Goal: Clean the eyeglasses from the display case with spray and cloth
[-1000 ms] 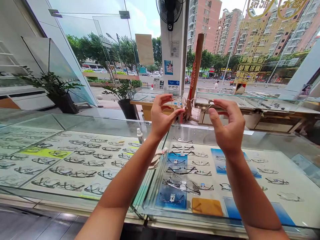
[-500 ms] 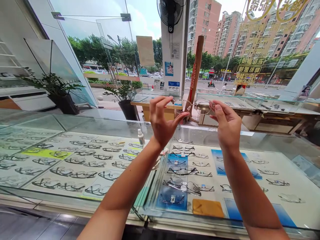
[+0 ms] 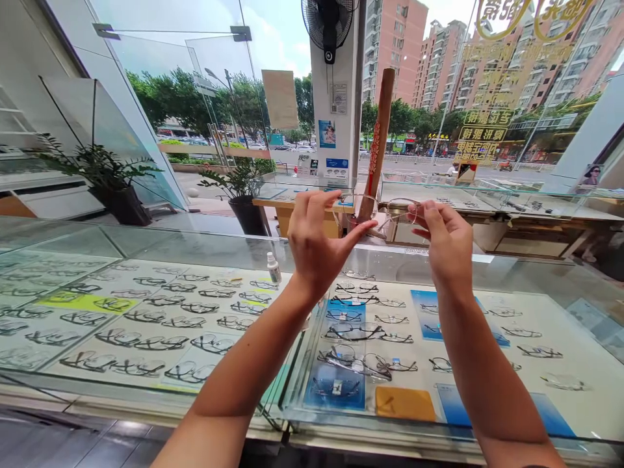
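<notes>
A pair of thin-rimmed eyeglasses (image 3: 402,205) with clear lenses is held up at chest height, above the glass counter. My left hand (image 3: 316,237) is at its left end, index fingertip by the upper rim and thumb stretched beneath the left lens; the two digits stay apart around the frame. At the other end, the thumb and fingers of my right hand (image 3: 449,240) pinch the right side of the frame. The folded or spread state of the temples is hard to make out.
Under my forearms, glass display cases (image 3: 312,419) hold several rows of eyeglasses. A white spray bottle (image 3: 273,267) stands on the left case. A mustard-coloured cloth or pouch (image 3: 404,403) lies near the front. Beyond are a wooden post (image 3: 380,140) and potted plants (image 3: 246,211).
The eyeglasses have turned slightly, and their bridge sits a little further right. My left thumb has shifted right under the lens. The whole view has moved a little.
</notes>
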`<state>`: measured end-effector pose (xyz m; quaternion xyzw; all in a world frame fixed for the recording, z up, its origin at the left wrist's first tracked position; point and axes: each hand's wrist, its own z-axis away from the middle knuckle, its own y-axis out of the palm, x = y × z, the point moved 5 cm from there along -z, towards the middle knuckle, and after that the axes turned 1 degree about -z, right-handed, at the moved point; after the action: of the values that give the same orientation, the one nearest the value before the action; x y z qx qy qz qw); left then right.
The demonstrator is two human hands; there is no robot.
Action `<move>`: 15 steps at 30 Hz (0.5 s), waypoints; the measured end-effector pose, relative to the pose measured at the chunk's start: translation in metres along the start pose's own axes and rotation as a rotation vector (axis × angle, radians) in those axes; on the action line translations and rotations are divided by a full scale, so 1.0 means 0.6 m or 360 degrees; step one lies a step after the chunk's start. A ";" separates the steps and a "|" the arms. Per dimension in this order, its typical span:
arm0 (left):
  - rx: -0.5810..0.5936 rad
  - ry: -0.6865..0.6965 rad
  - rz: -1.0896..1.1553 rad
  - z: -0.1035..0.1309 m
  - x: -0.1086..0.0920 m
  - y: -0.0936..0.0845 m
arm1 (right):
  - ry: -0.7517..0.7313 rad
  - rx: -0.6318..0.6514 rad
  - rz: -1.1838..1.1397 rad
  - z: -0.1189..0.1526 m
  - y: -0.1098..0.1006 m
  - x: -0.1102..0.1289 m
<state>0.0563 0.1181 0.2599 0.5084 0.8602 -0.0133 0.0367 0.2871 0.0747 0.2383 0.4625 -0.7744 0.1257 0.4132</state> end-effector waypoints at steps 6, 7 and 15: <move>0.0091 -0.0106 0.0117 -0.004 0.018 0.006 | -0.0196 -0.0038 0.0135 0.005 0.000 0.014; 0.0115 -0.0121 0.0185 -0.004 0.028 0.011 | -0.0260 -0.0048 0.0169 0.008 0.000 0.020; 0.0188 -0.0167 0.0567 0.017 0.095 0.057 | -0.0623 -0.0183 0.0446 0.036 0.011 0.054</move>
<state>0.0595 0.1841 0.2460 0.6524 0.7514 -0.0834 0.0535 0.2627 0.0461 0.2504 0.3417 -0.9022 0.0455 0.2594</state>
